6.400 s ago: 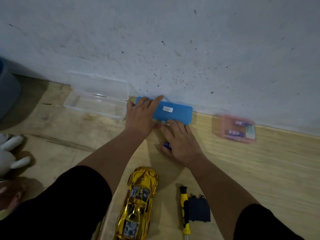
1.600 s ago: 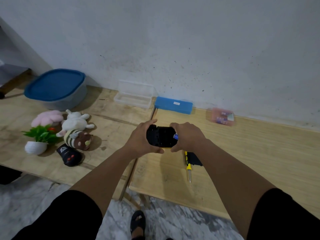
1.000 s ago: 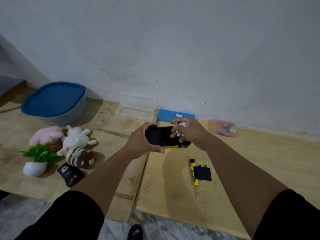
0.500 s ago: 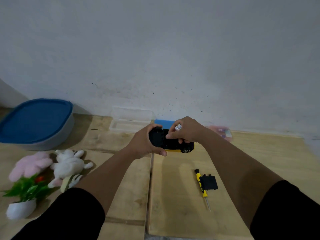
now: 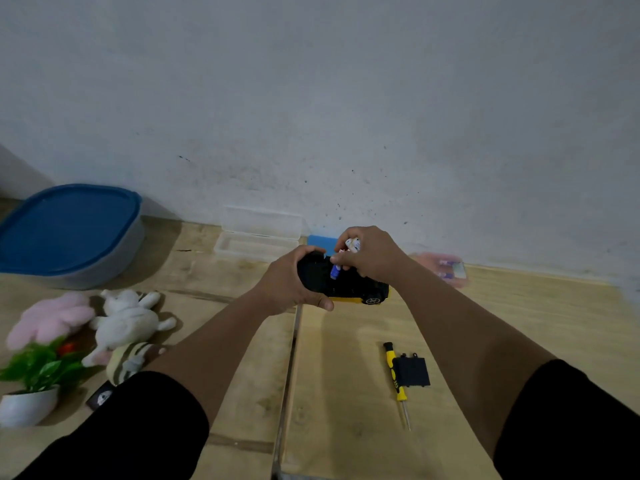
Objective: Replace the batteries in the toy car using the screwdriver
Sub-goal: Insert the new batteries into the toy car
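The left hand point(image 5: 287, 285) grips the upturned car point(image 5: 349, 287) above the table point(image 5: 346, 393), while the right hand point(image 5: 372, 258) pinches batteries point(image 5: 337, 268) against its underside; the screwdriver point(image 5: 394, 375) lies nearer.

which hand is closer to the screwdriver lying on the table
Right. The right hand, holding batteries over the upturned toy car, is up above the screwdriver. The left hand grips the car's other end, further left.
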